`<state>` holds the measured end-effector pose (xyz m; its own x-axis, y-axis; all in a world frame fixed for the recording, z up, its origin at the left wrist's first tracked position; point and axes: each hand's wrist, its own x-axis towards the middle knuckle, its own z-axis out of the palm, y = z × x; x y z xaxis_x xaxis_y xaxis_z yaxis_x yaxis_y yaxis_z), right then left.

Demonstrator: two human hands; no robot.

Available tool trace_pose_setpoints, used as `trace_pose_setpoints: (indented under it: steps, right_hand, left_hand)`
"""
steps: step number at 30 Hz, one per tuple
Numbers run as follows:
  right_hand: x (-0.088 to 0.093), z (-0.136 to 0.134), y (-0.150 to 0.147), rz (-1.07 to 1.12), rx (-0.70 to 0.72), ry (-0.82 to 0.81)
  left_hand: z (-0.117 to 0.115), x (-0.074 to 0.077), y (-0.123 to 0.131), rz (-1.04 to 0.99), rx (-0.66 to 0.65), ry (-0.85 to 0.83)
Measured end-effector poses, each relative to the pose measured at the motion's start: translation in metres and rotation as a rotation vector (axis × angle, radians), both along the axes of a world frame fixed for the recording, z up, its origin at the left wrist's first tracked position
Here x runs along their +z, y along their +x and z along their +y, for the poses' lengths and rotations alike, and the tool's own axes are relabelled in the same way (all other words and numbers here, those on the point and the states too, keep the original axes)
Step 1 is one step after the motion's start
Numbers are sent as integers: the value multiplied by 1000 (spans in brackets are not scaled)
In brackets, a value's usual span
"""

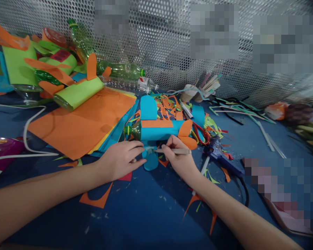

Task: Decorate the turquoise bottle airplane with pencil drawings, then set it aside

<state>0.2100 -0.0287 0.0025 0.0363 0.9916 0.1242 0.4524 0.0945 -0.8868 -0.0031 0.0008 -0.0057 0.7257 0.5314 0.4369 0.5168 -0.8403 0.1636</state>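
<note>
Pinching a pen (182,151) against a blue flap (151,163) on the near side of the bottle (159,133), the right hand (180,161) faces the left hand (121,155), fingers half-spread (hold unclear) by the flap's left edge; tabletop (138,215) stretches nearward.

No readable text, marks on red label (60,55) too blurred

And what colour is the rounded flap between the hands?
The flap is blue, shown in the head view.
</note>
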Motion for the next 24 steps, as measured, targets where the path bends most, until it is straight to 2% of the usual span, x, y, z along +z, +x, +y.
trace_pose_setpoints:
  steps: [24]
  right_hand:
    - [0, 1, 0, -2, 3, -20]
  left_hand:
    - [1, -3, -1, -3, 14, 12]
